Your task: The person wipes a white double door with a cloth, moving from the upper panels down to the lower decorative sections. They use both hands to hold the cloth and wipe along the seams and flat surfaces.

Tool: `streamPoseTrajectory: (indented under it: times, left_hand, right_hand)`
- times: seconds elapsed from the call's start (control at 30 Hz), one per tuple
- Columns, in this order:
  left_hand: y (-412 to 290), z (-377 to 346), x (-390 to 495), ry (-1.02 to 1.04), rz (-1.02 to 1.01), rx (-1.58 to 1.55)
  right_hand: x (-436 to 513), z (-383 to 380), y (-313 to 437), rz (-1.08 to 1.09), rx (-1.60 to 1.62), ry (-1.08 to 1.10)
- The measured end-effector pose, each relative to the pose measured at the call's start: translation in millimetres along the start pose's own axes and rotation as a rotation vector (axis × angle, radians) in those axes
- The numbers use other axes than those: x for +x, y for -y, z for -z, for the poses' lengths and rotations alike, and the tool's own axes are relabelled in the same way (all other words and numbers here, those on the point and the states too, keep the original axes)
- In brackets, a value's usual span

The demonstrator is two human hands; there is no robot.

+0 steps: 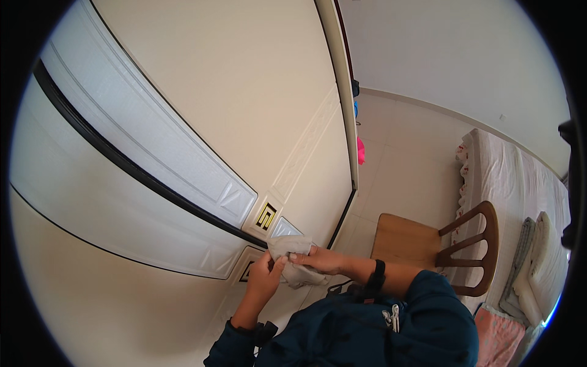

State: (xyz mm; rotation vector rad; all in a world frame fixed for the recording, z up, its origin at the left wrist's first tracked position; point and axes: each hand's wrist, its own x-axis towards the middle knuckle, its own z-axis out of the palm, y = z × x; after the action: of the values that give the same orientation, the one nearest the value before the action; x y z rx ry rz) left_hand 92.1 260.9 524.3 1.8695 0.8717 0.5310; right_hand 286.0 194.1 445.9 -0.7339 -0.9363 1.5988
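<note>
A light grey cloth (305,276) is held between both my hands, in front of a cream and silvery wardrobe door (284,114). My left hand (263,273) pinches its left edge with the thumb. My right hand (323,260) grips it from the right, thumb close to the left one. Part of the cloth stands up above the fingers and the rest hangs in folds below. Just above the cloth is a door ornament with a yellow-edged square pattern (265,216). A second such ornament (247,271) is partly hidden behind my left hand.
A wooden chair (406,238) stands to the right on the tiled floor (408,169). Beyond it is a bed (504,183) with folded bedding (543,270) and a pink patterned cloth (497,335). A bright pink item (361,150) shows past the wardrobe's edge.
</note>
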Motion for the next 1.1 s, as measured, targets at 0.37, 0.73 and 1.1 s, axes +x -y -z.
streamPoseTrajectory:
  times: [0.37, 0.73, 1.1]
  left_hand:
    - [-74.6, 61.1, -33.8, -0.332, -0.867, 0.931]
    - [-65.6, 48.8, 25.2, -0.125, -0.823, 1.369]
    - [-32.4, 42.3, 52.5, -0.076, -0.5, 1.734]
  right_hand:
    - [31.0, 84.2, 37.1, 0.149, 0.109, -0.769]
    - [112.8, 48.0, 216.1, 0.795, -0.425, -0.683]
    - [207.0, -72.0, 324.0, 1.707, -1.27, -0.363]
